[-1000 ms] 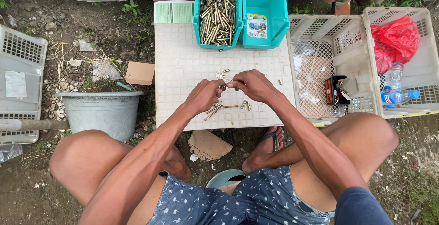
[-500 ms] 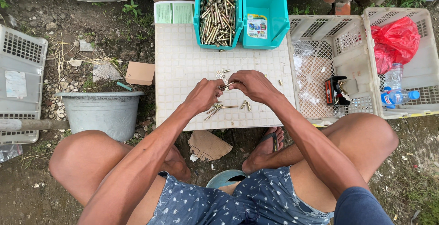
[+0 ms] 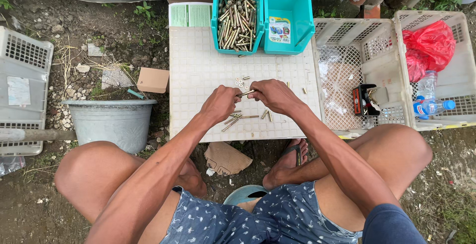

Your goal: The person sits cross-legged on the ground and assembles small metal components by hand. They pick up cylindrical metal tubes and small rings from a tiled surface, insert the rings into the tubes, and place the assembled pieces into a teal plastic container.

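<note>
My left hand (image 3: pixel 221 104) and my right hand (image 3: pixel 274 95) meet over a white tiled board (image 3: pixel 198 70), both pinching one brass-coloured bolt (image 3: pixel 247 93) between the fingertips. Several loose bolts (image 3: pixel 238 118) lie on the board just under my hands. A small cluster of nuts (image 3: pixel 241 81) sits a little beyond the fingers. At the board's far edge a teal bin (image 3: pixel 237 15) is full of bolts, and beside it a second teal bin (image 3: pixel 285 16) holds a small printed packet.
A grey bucket (image 3: pixel 111 122) stands left of the board. White plastic crates (image 3: pixel 367 70) on the right hold a red bag (image 3: pixel 429 48), a water bottle (image 3: pixel 430 106) and a dark tool. Another crate (image 3: pixel 22 85) lies far left. Cardboard scraps lie on the dirt ground.
My hands stay together over the board with only small finger movement on the bolt. Nothing else has moved.
</note>
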